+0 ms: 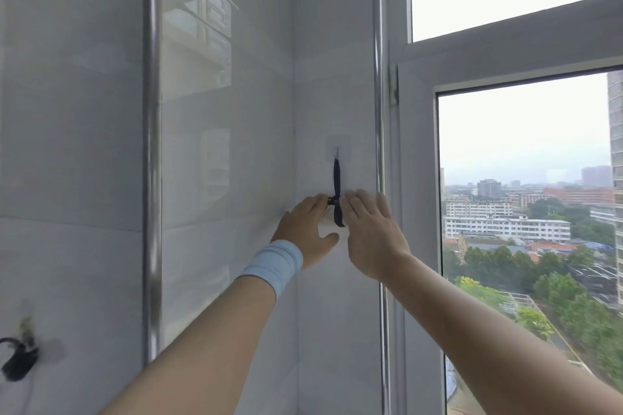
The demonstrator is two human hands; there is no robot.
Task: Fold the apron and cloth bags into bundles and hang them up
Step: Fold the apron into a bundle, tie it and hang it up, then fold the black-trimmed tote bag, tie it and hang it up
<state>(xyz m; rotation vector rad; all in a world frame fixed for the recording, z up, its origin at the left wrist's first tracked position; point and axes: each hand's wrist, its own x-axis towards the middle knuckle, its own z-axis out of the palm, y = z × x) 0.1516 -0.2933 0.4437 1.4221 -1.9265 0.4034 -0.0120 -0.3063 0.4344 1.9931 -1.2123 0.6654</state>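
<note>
A dark strap (336,178) hangs from the clear stick-on hook (336,152) on the tiled wall (236,178), knotted lower down. Your left hand (308,226), with a pale blue wristband (274,263), touches that knot with its fingertips, thumb spread apart. Your right hand (371,232) lies just beside the strap, fingers straight, holding nothing. A steel pipe (151,145) runs up the wall at left, with a dark bundle (18,360) low beyond it. The window (522,145) stands at right.
</note>
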